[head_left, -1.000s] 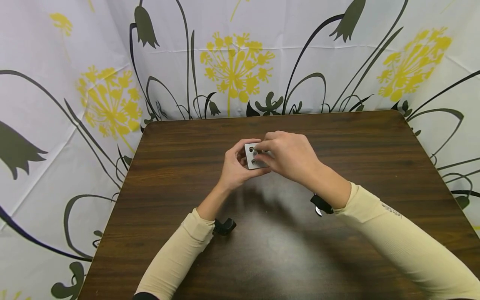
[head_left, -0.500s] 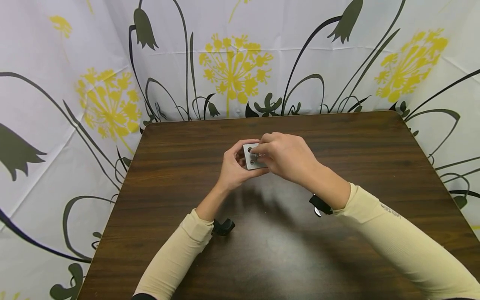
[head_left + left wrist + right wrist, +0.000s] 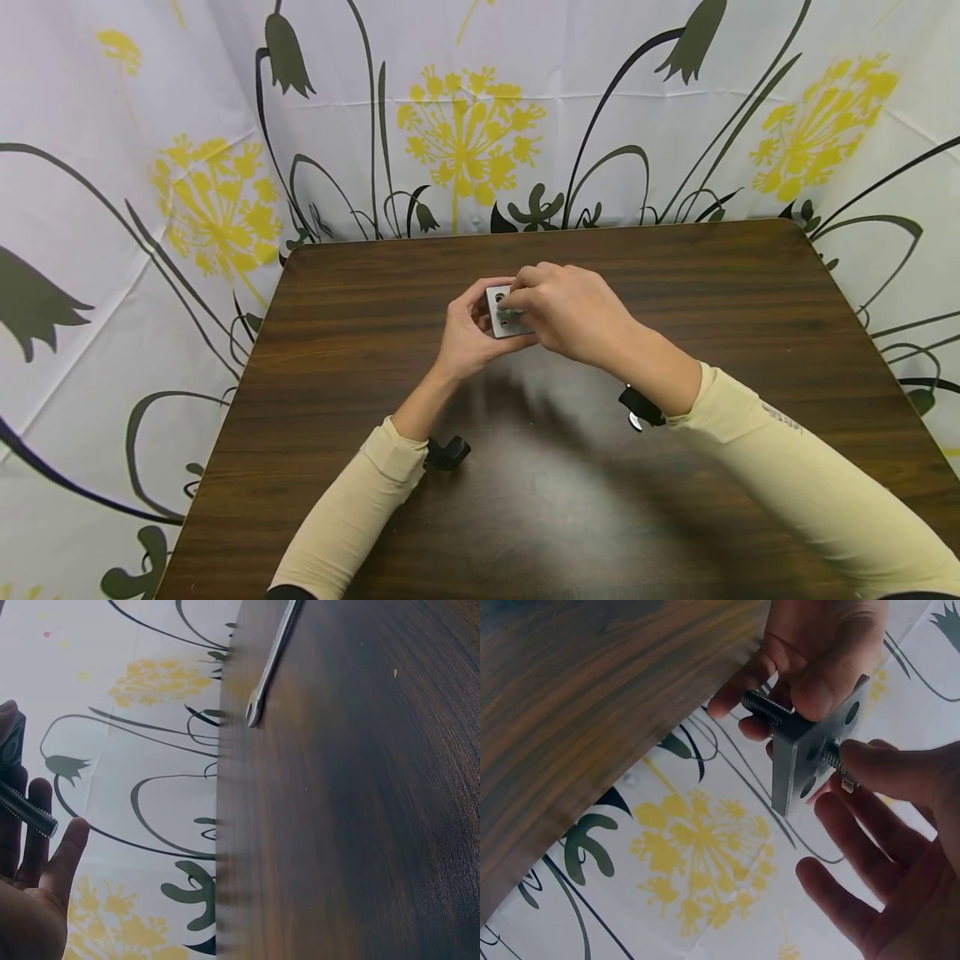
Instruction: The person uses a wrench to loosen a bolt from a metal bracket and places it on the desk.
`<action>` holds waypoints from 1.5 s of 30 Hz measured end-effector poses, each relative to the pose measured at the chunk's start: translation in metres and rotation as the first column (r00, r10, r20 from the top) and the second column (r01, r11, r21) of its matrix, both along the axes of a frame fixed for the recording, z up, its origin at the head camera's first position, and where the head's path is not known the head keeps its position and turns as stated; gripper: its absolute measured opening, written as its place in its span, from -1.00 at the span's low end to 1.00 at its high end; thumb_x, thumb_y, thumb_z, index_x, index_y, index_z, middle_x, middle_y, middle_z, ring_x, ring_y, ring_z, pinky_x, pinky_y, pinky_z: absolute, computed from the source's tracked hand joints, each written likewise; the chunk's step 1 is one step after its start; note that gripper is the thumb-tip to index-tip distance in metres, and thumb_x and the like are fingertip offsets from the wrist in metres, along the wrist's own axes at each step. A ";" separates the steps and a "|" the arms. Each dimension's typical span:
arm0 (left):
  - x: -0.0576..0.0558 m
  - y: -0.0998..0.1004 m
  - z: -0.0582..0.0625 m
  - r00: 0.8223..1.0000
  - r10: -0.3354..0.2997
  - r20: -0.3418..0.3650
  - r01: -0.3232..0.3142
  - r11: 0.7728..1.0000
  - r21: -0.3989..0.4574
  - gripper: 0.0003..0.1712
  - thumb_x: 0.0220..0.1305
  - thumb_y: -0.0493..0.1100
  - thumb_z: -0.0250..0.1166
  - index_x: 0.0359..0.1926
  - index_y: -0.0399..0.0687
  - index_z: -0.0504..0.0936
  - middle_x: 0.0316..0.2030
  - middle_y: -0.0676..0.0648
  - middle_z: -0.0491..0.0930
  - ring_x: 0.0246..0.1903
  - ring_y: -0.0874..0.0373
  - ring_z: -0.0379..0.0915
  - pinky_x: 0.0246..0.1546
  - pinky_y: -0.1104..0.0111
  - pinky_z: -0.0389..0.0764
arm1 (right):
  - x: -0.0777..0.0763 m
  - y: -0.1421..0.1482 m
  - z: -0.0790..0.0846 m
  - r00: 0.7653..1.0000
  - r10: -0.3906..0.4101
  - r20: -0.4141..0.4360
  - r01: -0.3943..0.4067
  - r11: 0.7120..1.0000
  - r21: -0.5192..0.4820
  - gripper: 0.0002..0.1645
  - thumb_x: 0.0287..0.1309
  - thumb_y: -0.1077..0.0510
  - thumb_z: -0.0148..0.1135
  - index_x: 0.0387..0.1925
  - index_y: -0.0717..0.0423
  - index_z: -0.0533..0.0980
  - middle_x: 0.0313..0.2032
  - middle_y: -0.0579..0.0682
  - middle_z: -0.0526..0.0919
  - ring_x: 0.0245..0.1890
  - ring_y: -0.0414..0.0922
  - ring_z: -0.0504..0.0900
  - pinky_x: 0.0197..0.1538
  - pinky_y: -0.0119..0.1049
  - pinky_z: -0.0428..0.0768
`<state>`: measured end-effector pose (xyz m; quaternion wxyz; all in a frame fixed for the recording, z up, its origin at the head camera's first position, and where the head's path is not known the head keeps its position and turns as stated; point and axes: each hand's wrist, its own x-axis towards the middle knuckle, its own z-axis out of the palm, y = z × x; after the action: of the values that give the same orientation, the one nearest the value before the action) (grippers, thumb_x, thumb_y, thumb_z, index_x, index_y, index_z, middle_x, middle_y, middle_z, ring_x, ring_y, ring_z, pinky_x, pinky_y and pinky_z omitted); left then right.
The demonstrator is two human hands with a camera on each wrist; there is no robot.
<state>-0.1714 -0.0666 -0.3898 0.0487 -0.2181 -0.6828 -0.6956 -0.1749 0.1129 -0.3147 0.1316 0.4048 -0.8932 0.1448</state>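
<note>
In the head view my left hand [image 3: 468,337] grips a grey metal plate [image 3: 497,327] with several holes by its edges, lifted above the table. A thick threaded bolt [image 3: 765,709] sticks out of the plate's far side; in the left wrist view this bolt [image 3: 28,813] passes beside my left fingers. On the near face, my right hand [image 3: 573,312] pinches a smaller threaded piece [image 3: 831,756] between thumb and index finger. A small brass-coloured bit [image 3: 847,784] shows below the thumb. My other right fingers are spread loosely. How the threaded piece sits in the plate is hidden.
A metal wrench [image 3: 271,666] lies on the dark wooden table [image 3: 360,292], seen in the left wrist view. Behind the table's far edge hangs a white curtain [image 3: 600,50] with yellow and grey flowers. Both wrists wear black camera mounts.
The right thumb and index finger have shifted around the threaded piece, the thumb now tucked behind the index finger in the head view. The left hand and plate stay almost still.
</note>
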 end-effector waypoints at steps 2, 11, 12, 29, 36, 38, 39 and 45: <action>0.000 -0.001 0.000 1.000 0.001 -0.007 -0.001 1.000 -0.005 -0.25 -0.23 -0.62 0.50 0.11 -0.42 0.49 -0.13 -0.12 0.58 -0.22 0.12 0.55 -0.23 0.32 0.65 | 0.000 0.000 0.000 1.000 0.006 -0.014 -0.006 1.000 0.000 -0.63 0.02 0.28 0.40 -0.10 -0.07 0.71 -0.21 -0.08 0.63 -0.29 -0.08 0.57 -0.40 -0.18 0.57; 0.001 -0.001 0.000 1.000 0.001 -0.009 -0.001 1.000 -0.020 -0.25 -0.21 -0.60 0.50 0.12 -0.43 0.49 -0.12 -0.16 0.58 -0.21 0.11 0.54 -0.22 0.28 0.65 | 0.000 -0.002 0.000 1.000 -0.025 -0.014 0.025 1.000 0.003 -0.74 0.05 0.17 0.44 -0.16 -0.06 0.73 -0.32 -0.11 0.64 -0.44 -0.13 0.55 -0.45 -0.22 0.54; 0.001 -0.001 0.000 1.000 0.000 -0.007 0.000 1.000 -0.018 -0.25 -0.22 -0.60 0.50 0.12 -0.43 0.49 -0.12 -0.15 0.58 -0.21 0.11 0.54 -0.22 0.28 0.64 | 0.001 -0.002 0.000 1.000 -0.010 -0.011 0.010 1.000 0.009 -0.71 0.04 0.22 0.42 -0.14 -0.06 0.73 -0.29 -0.10 0.64 -0.39 -0.11 0.57 -0.40 -0.20 0.55; 0.004 0.000 -0.002 1.000 0.006 0.013 -0.006 1.000 -0.003 -0.25 -0.23 -0.62 0.50 0.12 -0.42 0.50 -0.12 -0.12 0.58 -0.21 0.13 0.56 -0.22 0.32 0.64 | 0.003 0.002 -0.001 1.000 -0.017 -0.013 0.017 1.000 -0.001 -0.61 0.03 0.18 0.44 -0.04 -0.06 0.70 -0.18 -0.08 0.65 -0.25 -0.09 0.57 -0.42 -0.17 0.58; 0.001 0.002 -0.002 1.000 0.000 0.013 0.000 1.000 0.015 -0.23 -0.22 -0.61 0.50 0.14 -0.44 0.48 -0.10 -0.16 0.58 -0.23 0.10 0.56 -0.26 0.32 0.65 | 0.003 0.003 -0.001 0.995 -0.100 -0.028 0.100 0.995 -0.010 -0.72 0.09 0.00 0.45 -0.15 -0.05 0.74 -0.36 -0.13 0.65 -0.44 -0.16 0.55 -0.57 -0.22 0.49; 0.001 0.003 -0.002 1.000 0.003 0.015 -0.003 1.000 0.009 -0.23 -0.22 -0.60 0.51 0.14 -0.43 0.48 -0.10 -0.15 0.58 -0.22 0.10 0.56 -0.25 0.32 0.65 | 0.002 0.005 -0.001 0.998 -0.069 -0.013 0.069 0.997 -0.021 -0.73 0.07 0.10 0.46 -0.13 -0.06 0.73 -0.29 -0.12 0.65 -0.35 -0.15 0.57 -0.53 -0.21 0.53; 0.001 0.003 -0.001 1.000 0.006 0.016 -0.006 1.000 0.004 -0.23 -0.22 -0.60 0.51 0.14 -0.43 0.48 -0.10 -0.15 0.58 -0.22 0.10 0.56 -0.25 0.33 0.65 | 0.003 0.005 -0.001 0.999 -0.052 -0.008 0.052 0.998 -0.026 -0.70 0.06 0.14 0.46 -0.10 -0.06 0.73 -0.24 -0.11 0.65 -0.30 -0.14 0.57 -0.50 -0.21 0.55; 0.001 0.004 0.001 1.000 0.012 0.008 -0.012 1.000 0.003 -0.23 -0.23 -0.62 0.50 0.13 -0.43 0.49 -0.09 -0.17 0.58 -0.23 0.11 0.55 -0.27 0.36 0.63 | 0.002 0.007 0.000 0.997 -0.080 -0.016 0.080 0.996 -0.043 -0.64 0.07 0.01 0.47 -0.05 -0.05 0.71 -0.24 -0.12 0.66 -0.31 -0.14 0.57 -0.52 -0.19 0.54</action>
<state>-0.1704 -0.0629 -0.3884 0.0503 -0.2111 -0.6831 -0.6973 -0.1732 0.1201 -0.3151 0.1539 0.3671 -0.9042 0.1545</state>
